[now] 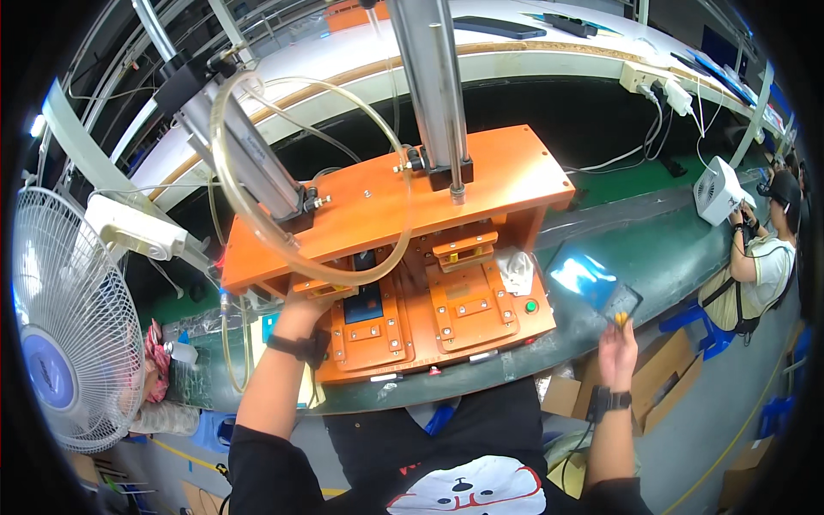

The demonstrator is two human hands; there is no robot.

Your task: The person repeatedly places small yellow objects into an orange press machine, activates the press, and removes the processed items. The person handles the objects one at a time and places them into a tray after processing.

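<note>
An orange two-station press (395, 202) stands in front of me on the green bench. My left hand (307, 311) reaches under its left pressing block, its fingers mostly hidden there. Beside that hand, a dark rectangular panel (363, 305) lies in the left fixture (371, 346). The right fixture (470, 311) sits below a raised pressing block (465, 249). Out to the right, my right hand (618, 352) is closed on the near edge of a thin, glossy dark panel (620, 302), which reflects bright light. Something yellow shows at its fingertips.
A white cloth (517, 273) lies on the press near a green button (531, 306). Air cylinders (433, 94) and a clear hose (225, 163) rise above. A fan (73, 326) stands left. At right are a white fan-like device (717, 190), a seated co-worker (768, 257) and a cardboard box (669, 378).
</note>
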